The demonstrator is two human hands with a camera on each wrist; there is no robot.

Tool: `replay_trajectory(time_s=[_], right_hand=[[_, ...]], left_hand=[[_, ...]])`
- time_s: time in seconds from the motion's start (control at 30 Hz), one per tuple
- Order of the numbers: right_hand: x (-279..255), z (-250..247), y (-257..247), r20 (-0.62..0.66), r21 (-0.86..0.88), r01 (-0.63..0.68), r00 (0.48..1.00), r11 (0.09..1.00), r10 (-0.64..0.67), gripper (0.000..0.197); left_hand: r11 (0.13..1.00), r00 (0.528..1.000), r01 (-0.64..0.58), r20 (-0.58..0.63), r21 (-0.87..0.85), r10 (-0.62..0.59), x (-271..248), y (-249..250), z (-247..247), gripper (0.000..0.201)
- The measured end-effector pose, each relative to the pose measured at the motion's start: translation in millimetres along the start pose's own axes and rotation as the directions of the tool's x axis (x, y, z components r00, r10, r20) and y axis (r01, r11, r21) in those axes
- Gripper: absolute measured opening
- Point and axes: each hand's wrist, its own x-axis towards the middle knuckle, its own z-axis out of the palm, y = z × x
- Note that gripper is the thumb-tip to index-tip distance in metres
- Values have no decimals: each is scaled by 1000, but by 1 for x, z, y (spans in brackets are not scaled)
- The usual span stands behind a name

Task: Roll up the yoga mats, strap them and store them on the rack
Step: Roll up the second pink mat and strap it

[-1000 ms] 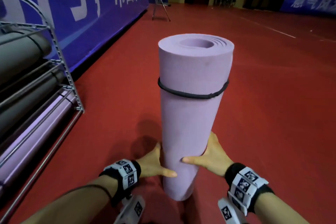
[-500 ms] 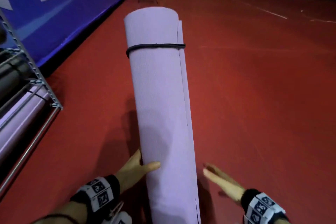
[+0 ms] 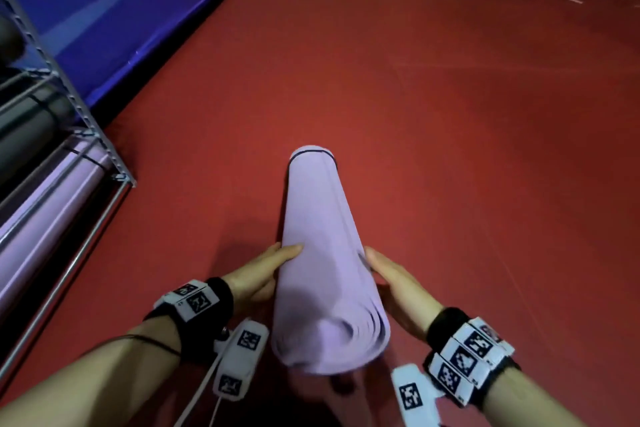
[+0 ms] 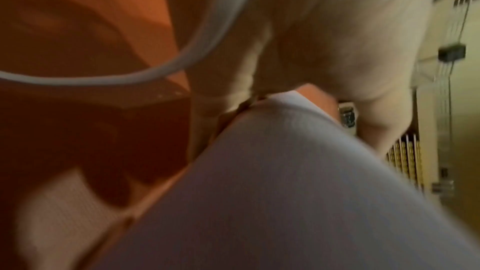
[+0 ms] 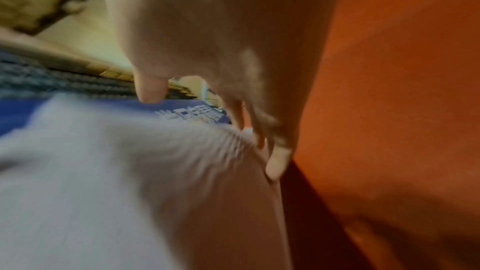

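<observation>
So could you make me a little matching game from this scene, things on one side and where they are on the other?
Things:
1. rolled lilac foam yoga mat
2. thin black elastic strap
3. grey metal wire rack
4. blue wall banner with white lettering

Places:
A. at the left edge, holding rolled mats
B. between the left hand and right hand
C. looped round the mat's far end
D. along the wall behind the rack

Pairs: 1-B, 2-C, 3-A, 4-D
</observation>
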Motion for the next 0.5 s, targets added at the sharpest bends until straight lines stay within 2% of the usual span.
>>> replay_trajectory(time_s=[0.03,0.13,0.17,0.23,0.3,0.33,0.37,0.4,0.43,0.47,0.5], right_hand=[[-2,1,-6,27,-9,15,1000,1000,-15,88],[-10,7,-20,96,-67,70,993,995,-63,111],[-12,10,-26,112,-115,97,990,989,-85,108],[-22,19,-38,150,-187,188,976,964,-161,81],[-32,22,-46,149,-284,284,957,916,-250,63],[-37,23,-49,173,-363,343,938,866,-300,63],[-43,27,-51,223,-491,390,921,779,-321,70],[-48,31,-53,280,-642,426,904,638,-322,82],[-50,35,-51,332,-767,456,884,452,-329,91],[-48,40,-47,374,-830,483,852,277,-366,93],[-47,43,-46,400,-852,500,813,156,-424,89]], left_hand=[[995,997,69,38,70,-71,-9,-4,-3,50],[980,968,186,157,76,-196,-28,-20,-4,74],[979,965,198,166,40,-202,-24,-27,-5,74],[956,955,269,165,-119,-248,-22,-38,2,72],[919,959,229,234,-320,-158,-23,-38,18,66],[888,963,210,244,-409,-115,-26,-34,25,63],[861,966,205,235,-465,-103,-33,-27,29,60],[847,973,188,211,-498,-92,-38,-21,32,56],[868,984,132,170,-479,-56,-43,-15,33,53],[883,992,85,119,-462,-33,-47,-13,30,51],[894,992,75,122,-441,-23,-52,-11,28,50]])
